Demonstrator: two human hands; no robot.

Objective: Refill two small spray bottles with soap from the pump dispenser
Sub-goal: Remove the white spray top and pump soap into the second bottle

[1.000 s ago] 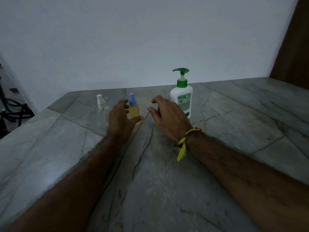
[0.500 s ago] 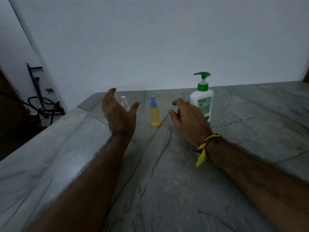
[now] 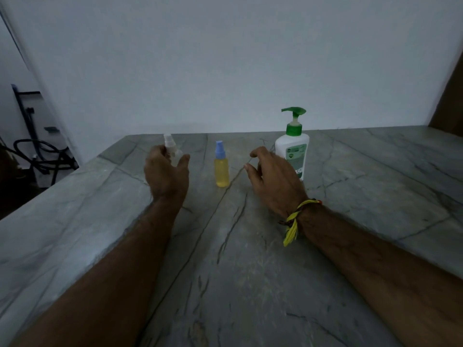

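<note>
Grey stone counter (image 3: 350,196): yellow spray bottle (image 3: 222,169) upright; pump dispenser (image 3: 292,149) spout left; hands (image 3: 167,171) (image 3: 270,179) loosely open, empty.

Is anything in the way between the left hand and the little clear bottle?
Nothing visible is. The left hand is open right in front of the clear spray bottle, partly hiding it; whether they touch can't be told. The yellow bottle stands apart, off to the hand's right.
</note>
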